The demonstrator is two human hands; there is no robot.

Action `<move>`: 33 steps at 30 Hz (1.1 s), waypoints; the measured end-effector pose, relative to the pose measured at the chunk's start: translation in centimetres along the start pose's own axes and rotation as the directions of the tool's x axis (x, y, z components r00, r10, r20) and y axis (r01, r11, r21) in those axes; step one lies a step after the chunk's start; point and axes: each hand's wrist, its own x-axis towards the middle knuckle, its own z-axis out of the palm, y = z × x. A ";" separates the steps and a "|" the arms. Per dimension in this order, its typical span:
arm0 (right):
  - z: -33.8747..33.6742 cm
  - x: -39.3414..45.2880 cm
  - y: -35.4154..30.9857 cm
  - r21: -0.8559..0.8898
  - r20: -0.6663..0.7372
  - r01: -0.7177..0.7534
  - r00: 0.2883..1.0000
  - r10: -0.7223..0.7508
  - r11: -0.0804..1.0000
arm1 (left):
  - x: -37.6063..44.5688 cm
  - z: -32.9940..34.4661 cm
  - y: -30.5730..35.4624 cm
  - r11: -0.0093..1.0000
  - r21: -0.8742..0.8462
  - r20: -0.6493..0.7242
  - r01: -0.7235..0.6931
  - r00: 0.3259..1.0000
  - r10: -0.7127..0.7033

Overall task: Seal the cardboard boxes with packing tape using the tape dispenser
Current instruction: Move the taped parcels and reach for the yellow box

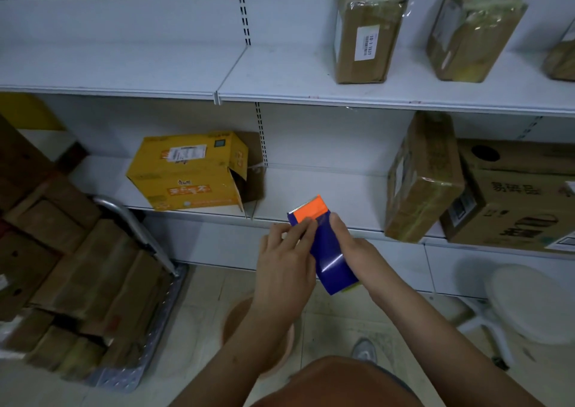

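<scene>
My right hand [345,244] grips the blue tape dispenser [329,251] while my left hand [286,251] pinches at the tape end by its orange blade guard [311,209]. The yellow box [189,173], flaps open, sits on the shelf [326,195] beyond my left hand. If my fingertips slip, the tape could fold onto itself or I could scrape the toothed edge.

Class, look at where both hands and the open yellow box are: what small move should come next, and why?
Probably pull the tape end free. The right hand holds the blue tape dispenser, and the left hand has its fingertips at the orange blade end, seemingly picking at the tape. The yellow box on the shelf has open end flaps, so it looks like the one to seal.
</scene>
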 end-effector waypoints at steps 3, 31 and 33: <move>0.5 -0.3 -0.6 -0.022 -0.059 0.042 0.997 -0.044 0.999 | -0.8 0.5 1.5 0.994 0.090 0.132 0.066 0.988 -0.077; -1.1 3.9 4.2 -0.126 -0.346 -0.066 0.938 0.019 0.990 | -3.4 2.1 -3.5 0.962 -0.193 0.536 0.192 0.842 -0.061; -1.5 4.0 4.3 -0.091 -0.353 -0.058 0.935 0.022 0.994 | -2.4 2.4 -3.5 0.939 -0.225 0.511 0.261 0.852 -0.114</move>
